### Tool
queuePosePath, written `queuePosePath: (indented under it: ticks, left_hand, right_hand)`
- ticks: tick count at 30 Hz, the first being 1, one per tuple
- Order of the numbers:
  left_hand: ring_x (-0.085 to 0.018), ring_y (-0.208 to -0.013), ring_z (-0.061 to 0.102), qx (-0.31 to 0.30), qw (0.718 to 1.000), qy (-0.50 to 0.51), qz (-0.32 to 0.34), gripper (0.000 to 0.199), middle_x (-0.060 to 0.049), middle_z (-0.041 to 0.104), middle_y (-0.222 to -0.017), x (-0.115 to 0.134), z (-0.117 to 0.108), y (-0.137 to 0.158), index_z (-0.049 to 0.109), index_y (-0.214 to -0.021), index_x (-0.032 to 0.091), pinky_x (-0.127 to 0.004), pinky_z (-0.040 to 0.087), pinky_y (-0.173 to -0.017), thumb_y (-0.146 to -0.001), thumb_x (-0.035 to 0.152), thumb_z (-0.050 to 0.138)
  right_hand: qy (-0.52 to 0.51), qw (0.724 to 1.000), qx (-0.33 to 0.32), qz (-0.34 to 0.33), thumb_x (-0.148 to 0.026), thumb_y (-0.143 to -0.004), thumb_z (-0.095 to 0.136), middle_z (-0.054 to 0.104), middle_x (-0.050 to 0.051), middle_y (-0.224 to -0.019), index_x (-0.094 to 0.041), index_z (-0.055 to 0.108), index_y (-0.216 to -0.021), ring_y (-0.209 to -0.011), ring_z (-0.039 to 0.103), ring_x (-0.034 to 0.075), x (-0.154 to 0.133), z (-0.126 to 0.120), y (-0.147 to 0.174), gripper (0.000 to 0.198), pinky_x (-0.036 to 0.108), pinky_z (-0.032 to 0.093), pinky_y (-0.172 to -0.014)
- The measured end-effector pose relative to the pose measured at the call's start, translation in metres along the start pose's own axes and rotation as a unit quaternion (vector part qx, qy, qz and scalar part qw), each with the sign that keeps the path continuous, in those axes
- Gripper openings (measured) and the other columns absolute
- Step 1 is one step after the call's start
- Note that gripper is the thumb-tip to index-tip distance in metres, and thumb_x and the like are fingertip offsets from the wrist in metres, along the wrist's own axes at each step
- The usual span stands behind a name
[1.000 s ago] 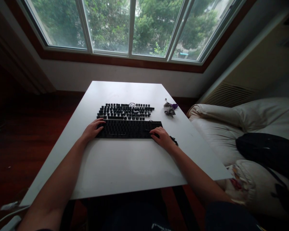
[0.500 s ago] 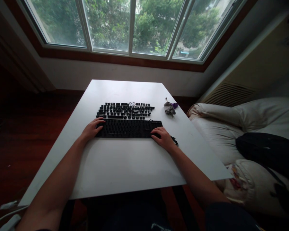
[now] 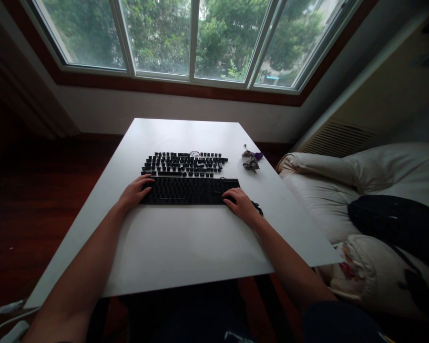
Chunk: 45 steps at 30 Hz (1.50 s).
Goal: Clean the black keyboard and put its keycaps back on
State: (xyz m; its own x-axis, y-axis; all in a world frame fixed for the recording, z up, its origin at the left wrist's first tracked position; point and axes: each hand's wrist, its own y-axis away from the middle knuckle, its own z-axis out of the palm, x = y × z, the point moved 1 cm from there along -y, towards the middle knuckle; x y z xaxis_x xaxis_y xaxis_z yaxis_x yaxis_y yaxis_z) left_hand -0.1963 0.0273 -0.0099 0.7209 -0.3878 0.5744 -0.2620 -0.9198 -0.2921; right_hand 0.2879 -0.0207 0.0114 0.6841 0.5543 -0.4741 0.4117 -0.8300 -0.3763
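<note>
A black keyboard, its keycaps taken off, lies flat on the white table. Its left end is in my left hand, fingers at the far corner and thumb on the near part. At the opposite end, my right hand grips the keyboard with bent fingers over its top. Just beyond the keyboard, loose black keycaps stand in several rows, with the long space bar in the nearest row. Among the rearmost keycaps sits a small pale ring-shaped thing.
A crumpled grey and purple cloth lies at the table's right side. A black cable sits by my right wrist. Right of the table stands a pale sofa with a dark bag on it. A window is beyond.
The whole view has shifted very slightly. Both hands stay at the keyboard's ends, and the keyboard and keycaps keep their places on the table.
</note>
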Motion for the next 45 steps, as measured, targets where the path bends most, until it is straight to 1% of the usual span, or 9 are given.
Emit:
queuePosePath:
  ticks: [18,23,27,30,32,37,40,43,45]
  left_hand:
    - [-0.027,-0.140,0.049,0.005,1.000,0.001,0.003,0.038,-0.003,0.052,-0.151,-0.003,0.002,0.000,0.067,-0.125,0.028,-0.046,0.035,-0.123,-0.093,0.043,0.055]
    - [-0.026,-0.140,0.049,0.007,1.000,0.001,0.000,0.038,-0.003,0.051,-0.152,-0.003,0.002,0.000,0.067,-0.125,0.028,-0.046,0.035,-0.123,-0.093,0.044,0.055]
    - [-0.027,-0.140,0.049,0.003,1.000,0.001,-0.004,0.039,-0.003,0.051,-0.153,-0.002,0.001,0.000,0.067,-0.126,0.028,-0.046,0.036,-0.123,-0.093,0.045,0.055]
    - [-0.027,-0.141,0.048,0.001,1.000,0.002,-0.006,0.040,-0.003,0.051,-0.153,-0.001,0.001,0.000,0.067,-0.126,0.028,-0.046,0.035,-0.123,-0.093,0.045,0.055]
    - [-0.027,-0.141,0.048,0.003,1.000,0.003,-0.003,0.039,-0.004,0.051,-0.152,-0.001,0.000,0.000,0.067,-0.126,0.027,-0.046,0.035,-0.123,-0.093,0.045,0.055]
    - [-0.027,-0.141,0.048,0.001,1.000,0.000,0.000,0.039,-0.004,0.051,-0.153,-0.002,0.000,0.000,0.067,-0.127,0.026,-0.046,0.034,-0.123,-0.093,0.044,0.055]
    - [-0.027,-0.141,0.048,0.003,1.000,-0.001,0.002,0.039,-0.004,0.051,-0.153,-0.002,0.000,0.000,0.067,-0.127,0.026,-0.046,0.035,-0.123,-0.093,0.042,0.055]
    - [-0.027,-0.140,0.049,0.005,1.000,-0.002,0.004,0.038,-0.003,0.051,-0.153,-0.002,0.001,0.001,0.067,-0.126,0.027,-0.047,0.036,-0.122,-0.093,0.042,0.056]
    - [-0.028,-0.140,0.050,0.004,1.000,-0.003,0.005,0.038,-0.003,0.051,-0.152,-0.002,0.001,0.001,0.067,-0.126,0.027,-0.047,0.036,-0.122,-0.093,0.042,0.056]
  right_hand:
    - [0.068,0.997,-0.020,-0.035,-0.024,-0.095,0.061,0.070,0.009,-0.109,-0.026,0.068,-0.105,-0.107,0.058,0.030,-0.003,0.004,0.002,0.013,0.047,0.050,-0.095]
    - [0.070,0.996,-0.003,-0.048,-0.024,-0.096,0.058,0.071,0.009,-0.112,-0.027,0.070,-0.111,-0.109,0.059,0.030,-0.004,0.006,0.007,0.019,0.050,0.050,-0.097]
    - [0.091,0.995,0.014,-0.044,-0.030,-0.098,0.058,0.070,0.010,-0.115,-0.027,0.067,-0.123,-0.112,0.060,0.032,-0.007,0.008,0.012,0.028,0.051,0.048,-0.101]
    - [0.113,0.992,0.035,-0.036,-0.035,-0.100,0.055,0.069,0.011,-0.122,-0.026,0.061,-0.136,-0.116,0.060,0.032,-0.013,0.008,0.013,0.038,0.052,0.047,-0.104]
    - [0.126,0.990,0.052,-0.038,-0.036,-0.101,0.051,0.065,0.012,-0.134,-0.027,0.053,-0.146,-0.125,0.057,0.033,-0.019,0.007,0.012,0.046,0.052,0.045,-0.109]
    - [0.188,0.977,0.093,-0.041,-0.046,-0.103,0.046,0.036,0.015,-0.163,-0.017,0.020,-0.164,-0.151,0.032,0.034,-0.032,0.010,0.010,0.073,0.055,0.031,-0.122]
    - [0.232,0.971,0.052,-0.028,-0.051,-0.103,0.043,0.029,0.017,-0.166,-0.011,0.018,-0.164,-0.155,0.024,0.033,-0.033,0.023,0.011,0.077,0.055,0.024,-0.125]
    - [0.255,0.967,-0.014,-0.012,-0.053,-0.103,0.042,0.034,0.020,-0.163,-0.007,0.029,-0.161,-0.154,0.027,0.032,-0.031,0.036,0.013,0.074,0.053,0.020,-0.126]
    - [0.259,0.965,-0.031,0.001,-0.053,-0.104,0.040,0.036,0.020,-0.162,-0.007,0.034,-0.159,-0.154,0.027,0.031,-0.029,0.040,0.014,0.072,0.052,0.019,-0.126]
